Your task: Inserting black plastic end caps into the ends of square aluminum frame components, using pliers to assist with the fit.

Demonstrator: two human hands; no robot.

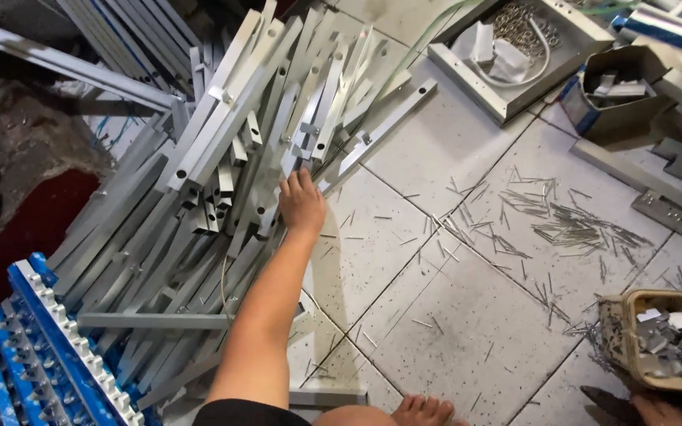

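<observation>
One hand (pixel 301 201), one basket (pixel 617 331), two boxes (pixel 515 102).
</observation>
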